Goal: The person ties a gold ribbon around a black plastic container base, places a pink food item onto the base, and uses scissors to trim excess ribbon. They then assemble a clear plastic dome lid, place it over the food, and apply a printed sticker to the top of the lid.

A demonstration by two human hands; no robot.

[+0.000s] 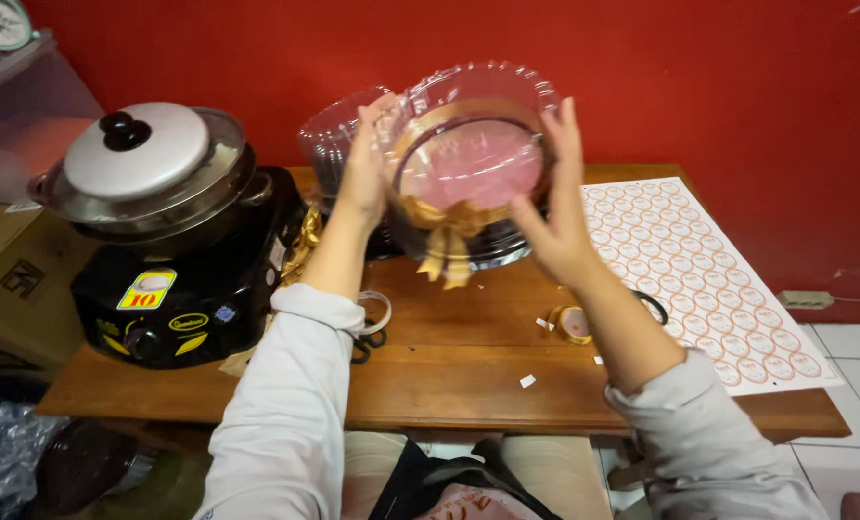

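A clear plastic dome container (470, 159) with a scalloped rim is held up above the wooden counter (449, 371), tilted so that its pink base faces the camera; the tilt appears chosen so that the gold ribbon band and bow (446, 241) at its lower edge can be seen. The left hand (367, 164) is pressed flat against the container's left side, fingers extended upward. The right hand (557, 217) is set against the right side, fingers spread wide, palm turned inward. The grip of each hand is thus clamped on the container by opposed side pressure, not closed around it. Both forearms are raised from the counter, sleeves of pale grey pushed back from the wrists.

Behind the held container, a stack of further clear domes (338, 135) is seen on the counter. To the left, a black electric cooker (179, 289) carrying a steel pot with a white lid (136, 149) is noted. Scissors (370, 332) lie just beside the left forearm. A tape roll (573, 325) lies near the right forearm, and a sheet of round stickers (709, 279) is laid flat at the counter's right end.
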